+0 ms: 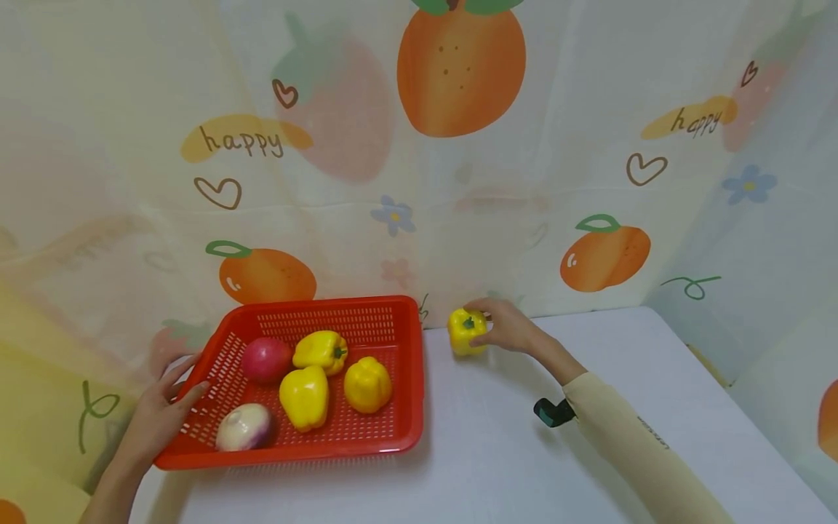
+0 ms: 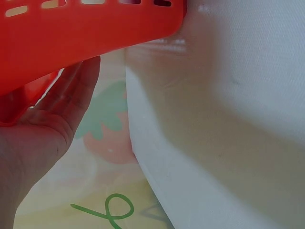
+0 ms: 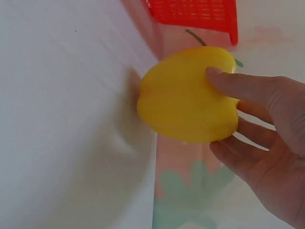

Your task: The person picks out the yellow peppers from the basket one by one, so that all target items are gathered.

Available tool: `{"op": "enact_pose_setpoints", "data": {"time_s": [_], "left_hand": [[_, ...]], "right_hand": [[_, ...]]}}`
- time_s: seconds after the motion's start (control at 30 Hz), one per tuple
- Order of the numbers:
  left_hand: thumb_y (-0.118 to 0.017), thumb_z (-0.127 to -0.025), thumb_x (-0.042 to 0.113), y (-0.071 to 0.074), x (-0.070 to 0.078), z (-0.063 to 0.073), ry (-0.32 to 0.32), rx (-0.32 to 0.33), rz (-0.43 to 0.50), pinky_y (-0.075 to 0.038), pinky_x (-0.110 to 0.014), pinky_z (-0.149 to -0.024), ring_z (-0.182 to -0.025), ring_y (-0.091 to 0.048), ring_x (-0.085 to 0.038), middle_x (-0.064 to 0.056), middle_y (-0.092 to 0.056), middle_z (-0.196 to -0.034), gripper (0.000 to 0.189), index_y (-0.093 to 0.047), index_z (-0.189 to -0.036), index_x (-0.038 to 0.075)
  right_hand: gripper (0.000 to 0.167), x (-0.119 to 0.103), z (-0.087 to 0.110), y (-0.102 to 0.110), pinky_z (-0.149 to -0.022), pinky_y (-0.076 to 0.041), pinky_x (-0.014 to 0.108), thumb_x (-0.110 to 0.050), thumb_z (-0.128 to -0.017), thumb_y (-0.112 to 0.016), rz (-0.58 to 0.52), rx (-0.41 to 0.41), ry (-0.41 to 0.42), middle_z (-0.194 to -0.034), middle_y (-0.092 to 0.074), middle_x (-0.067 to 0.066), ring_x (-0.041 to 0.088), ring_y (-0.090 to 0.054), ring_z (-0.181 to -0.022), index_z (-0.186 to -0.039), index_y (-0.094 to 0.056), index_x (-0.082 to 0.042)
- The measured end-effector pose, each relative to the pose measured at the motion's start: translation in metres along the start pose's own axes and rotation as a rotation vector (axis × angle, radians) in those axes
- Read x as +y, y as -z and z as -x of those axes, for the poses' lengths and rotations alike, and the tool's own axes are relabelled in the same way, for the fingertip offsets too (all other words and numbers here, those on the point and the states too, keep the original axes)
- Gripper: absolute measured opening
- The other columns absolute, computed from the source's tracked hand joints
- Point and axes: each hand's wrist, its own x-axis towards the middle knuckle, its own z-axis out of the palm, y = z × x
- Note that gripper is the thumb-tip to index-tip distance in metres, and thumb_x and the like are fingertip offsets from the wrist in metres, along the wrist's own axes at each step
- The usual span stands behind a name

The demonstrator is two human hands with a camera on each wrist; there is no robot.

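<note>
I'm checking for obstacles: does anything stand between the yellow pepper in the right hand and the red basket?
No loose object is visible between the yellow pepper in the right hand and the red basket; white tabletop shows in the gap. The basket's right side wall, though, stands between pepper and basket interior.

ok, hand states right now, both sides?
Left hand: closed, holding the left rim of the red slotted plastic basket.
Right hand: closed, holding a yellow bell pepper between thumb and fingers.
</note>
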Motion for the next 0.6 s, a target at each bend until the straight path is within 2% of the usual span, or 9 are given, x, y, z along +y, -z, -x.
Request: {"op": "enact_pose_setpoints", "data": {"time_s": [0.27,0.6], "left_hand": [[-0.052,-0.102,0.033,0.0003,0.0004,0.0001,0.01,-0.009,-0.002,-0.057,-0.028,-0.062,-0.08,-0.062,-0.007,-0.038,-0.048,-0.13,0.064,-0.027,-0.154,0.004],[-0.051,-0.102,0.034,0.0009,0.0021,0.0004,0.032,-0.018,-0.004,-0.057,-0.028,-0.062,-0.082,-0.063,-0.01,-0.038,-0.047,-0.13,0.065,-0.026,-0.154,0.005]], "right_hand": [[0.061,0.0009,0.0006,-0.0017,-0.1,-0.046,0.049,-0.006,-0.078,-0.082,-0.005,-0.025,-0.019,-0.132,-0.056,0.022,0.037,-0.053,-0.117,-0.131,-0.054,0.007],[0.062,0.0062,0.0005,-0.0001,-0.101,-0.045,0.05,-0.006,-0.081,-0.08,-0.006,-0.044,0.006,-0.134,-0.054,0.022,0.037,-0.052,-0.118,-0.134,-0.051,0.007]]}}
